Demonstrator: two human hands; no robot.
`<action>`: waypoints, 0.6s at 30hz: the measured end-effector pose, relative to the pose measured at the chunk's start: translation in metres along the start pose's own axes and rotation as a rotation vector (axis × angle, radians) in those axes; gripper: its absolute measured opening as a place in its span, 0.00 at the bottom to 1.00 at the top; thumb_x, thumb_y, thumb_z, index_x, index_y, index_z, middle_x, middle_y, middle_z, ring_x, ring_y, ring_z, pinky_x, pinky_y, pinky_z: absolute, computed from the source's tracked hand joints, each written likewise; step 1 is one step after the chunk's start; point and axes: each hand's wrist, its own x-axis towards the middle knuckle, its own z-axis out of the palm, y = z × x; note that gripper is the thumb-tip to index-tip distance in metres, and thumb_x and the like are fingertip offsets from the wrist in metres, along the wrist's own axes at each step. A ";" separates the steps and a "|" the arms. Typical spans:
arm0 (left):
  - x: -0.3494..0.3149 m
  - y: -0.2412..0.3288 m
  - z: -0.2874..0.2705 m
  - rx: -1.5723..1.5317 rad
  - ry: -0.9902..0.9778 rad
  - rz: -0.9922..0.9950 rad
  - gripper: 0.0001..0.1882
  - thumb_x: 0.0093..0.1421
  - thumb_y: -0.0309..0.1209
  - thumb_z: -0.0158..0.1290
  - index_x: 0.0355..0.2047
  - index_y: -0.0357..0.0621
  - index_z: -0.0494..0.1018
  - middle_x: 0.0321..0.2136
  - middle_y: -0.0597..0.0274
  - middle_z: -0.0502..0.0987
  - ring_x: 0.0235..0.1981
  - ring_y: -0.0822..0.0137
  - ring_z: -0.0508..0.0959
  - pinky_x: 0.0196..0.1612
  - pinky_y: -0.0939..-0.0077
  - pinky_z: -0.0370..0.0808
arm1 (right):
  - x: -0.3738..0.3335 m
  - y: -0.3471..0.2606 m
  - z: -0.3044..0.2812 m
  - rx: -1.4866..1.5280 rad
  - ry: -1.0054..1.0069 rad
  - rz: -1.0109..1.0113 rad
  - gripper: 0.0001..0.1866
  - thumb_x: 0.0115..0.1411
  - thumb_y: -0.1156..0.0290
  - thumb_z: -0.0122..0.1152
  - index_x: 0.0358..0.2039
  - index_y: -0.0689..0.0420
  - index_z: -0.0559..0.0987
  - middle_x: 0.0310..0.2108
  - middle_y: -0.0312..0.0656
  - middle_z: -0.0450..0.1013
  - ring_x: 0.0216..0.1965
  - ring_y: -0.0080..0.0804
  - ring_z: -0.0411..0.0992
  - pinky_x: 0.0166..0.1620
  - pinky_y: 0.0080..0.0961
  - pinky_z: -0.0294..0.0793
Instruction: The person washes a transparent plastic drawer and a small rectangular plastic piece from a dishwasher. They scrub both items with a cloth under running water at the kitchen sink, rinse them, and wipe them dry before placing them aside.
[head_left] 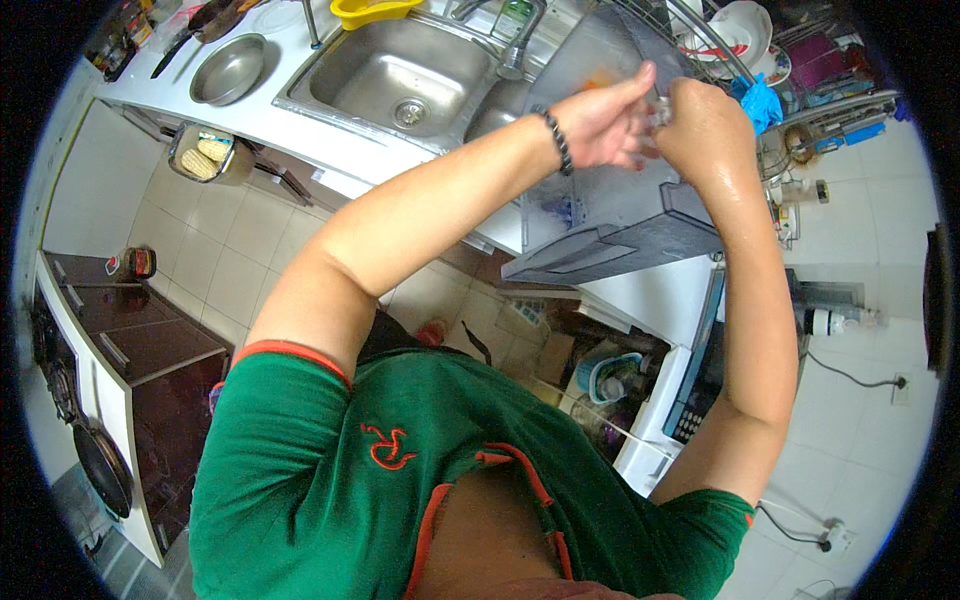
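Observation:
My left hand (610,122), with a dark beaded bracelet (558,142) at its wrist, is open, palm turned to the right. Beside it my right hand (708,130) is wet and closed, its fingers curled toward the left fingertips. Something pale or see-through shows between the two hands, too blurred to name. Both hands are above a grey, see-through plastic drawer-like bin (610,243), tilted on the counter's edge at the right of the sink. The bin's thick front panel faces me. A blurred orange patch shows behind my left thumb.
Left of the bin is a steel sink (385,80) with a tap (512,62). A yellow basin (372,10) and a steel bowl (228,70) stand nearby. At right, a wire rack (840,108) holds dishes and a blue cloth-like thing (762,104). A hanging bin (238,165) juts below the counter.

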 end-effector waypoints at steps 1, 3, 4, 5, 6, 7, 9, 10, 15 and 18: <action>0.008 0.004 0.008 -0.092 0.006 0.062 0.29 0.58 0.55 0.41 0.44 0.40 0.66 0.40 0.57 0.74 0.40 0.64 0.75 0.46 0.65 0.71 | 0.000 -0.005 0.000 0.012 -0.019 0.004 0.10 0.39 0.71 0.56 0.24 0.63 0.76 0.26 0.54 0.73 0.31 0.51 0.72 0.35 0.41 0.71; 0.029 0.009 0.014 -0.181 0.155 0.166 0.17 0.61 0.41 0.43 0.40 0.40 0.69 0.39 0.56 0.75 0.39 0.66 0.76 0.44 0.69 0.73 | 0.000 -0.011 0.006 0.035 -0.006 -0.008 0.11 0.40 0.71 0.57 0.26 0.62 0.76 0.26 0.55 0.72 0.31 0.51 0.72 0.36 0.41 0.71; 0.032 0.008 0.009 -0.177 0.124 0.189 0.13 0.61 0.35 0.43 0.38 0.38 0.70 0.37 0.57 0.76 0.39 0.67 0.76 0.45 0.71 0.73 | -0.001 -0.014 0.004 0.059 -0.025 -0.019 0.11 0.40 0.71 0.57 0.26 0.62 0.76 0.26 0.56 0.72 0.31 0.52 0.72 0.35 0.41 0.71; 0.032 0.004 0.002 -0.169 0.115 0.199 0.13 0.60 0.34 0.43 0.38 0.37 0.70 0.37 0.57 0.76 0.38 0.68 0.76 0.44 0.71 0.73 | -0.001 -0.017 0.001 0.083 -0.044 -0.029 0.11 0.40 0.70 0.57 0.26 0.62 0.76 0.26 0.56 0.72 0.31 0.53 0.71 0.35 0.42 0.71; 0.028 0.002 0.003 -0.158 0.104 0.201 0.13 0.60 0.33 0.43 0.38 0.36 0.70 0.36 0.57 0.76 0.37 0.68 0.76 0.43 0.71 0.73 | -0.004 -0.015 0.001 0.111 -0.062 -0.031 0.12 0.40 0.70 0.58 0.26 0.62 0.76 0.26 0.57 0.72 0.31 0.54 0.71 0.35 0.42 0.71; 0.025 0.001 0.006 -0.103 0.166 0.223 0.12 0.60 0.32 0.43 0.37 0.35 0.69 0.36 0.56 0.76 0.37 0.68 0.76 0.42 0.71 0.74 | -0.008 -0.005 0.014 0.110 0.064 -0.118 0.12 0.43 0.68 0.60 0.28 0.61 0.77 0.23 0.50 0.74 0.22 0.43 0.73 0.28 0.34 0.71; 0.014 0.003 -0.001 -0.085 0.195 0.269 0.12 0.60 0.30 0.42 0.37 0.34 0.69 0.35 0.54 0.75 0.35 0.66 0.76 0.40 0.71 0.74 | -0.020 0.007 0.008 0.582 0.057 -0.006 0.16 0.43 0.64 0.62 0.30 0.63 0.77 0.25 0.51 0.74 0.25 0.38 0.74 0.30 0.31 0.72; 0.002 0.008 -0.002 -0.034 0.307 0.225 0.13 0.61 0.29 0.41 0.40 0.31 0.66 0.41 0.45 0.72 0.41 0.58 0.75 0.46 0.67 0.73 | -0.025 0.014 0.006 0.812 0.055 0.049 0.18 0.43 0.63 0.63 0.31 0.64 0.77 0.25 0.51 0.74 0.26 0.36 0.74 0.31 0.29 0.72; -0.041 -0.011 -0.033 -0.184 0.112 0.325 0.19 0.61 0.30 0.40 0.49 0.28 0.57 0.51 0.33 0.60 0.52 0.44 0.65 0.55 0.61 0.66 | -0.090 0.056 0.065 1.316 0.492 0.585 0.08 0.52 0.71 0.61 0.32 0.59 0.76 0.22 0.33 0.70 0.21 0.17 0.66 0.23 0.16 0.65; -0.063 -0.029 -0.060 -0.276 0.142 0.421 0.22 0.61 0.31 0.42 0.51 0.30 0.56 0.52 0.36 0.61 0.51 0.46 0.65 0.54 0.63 0.66 | -0.141 0.090 0.149 1.313 0.565 0.767 0.09 0.52 0.69 0.61 0.32 0.58 0.76 0.20 0.33 0.69 0.16 0.19 0.63 0.18 0.18 0.62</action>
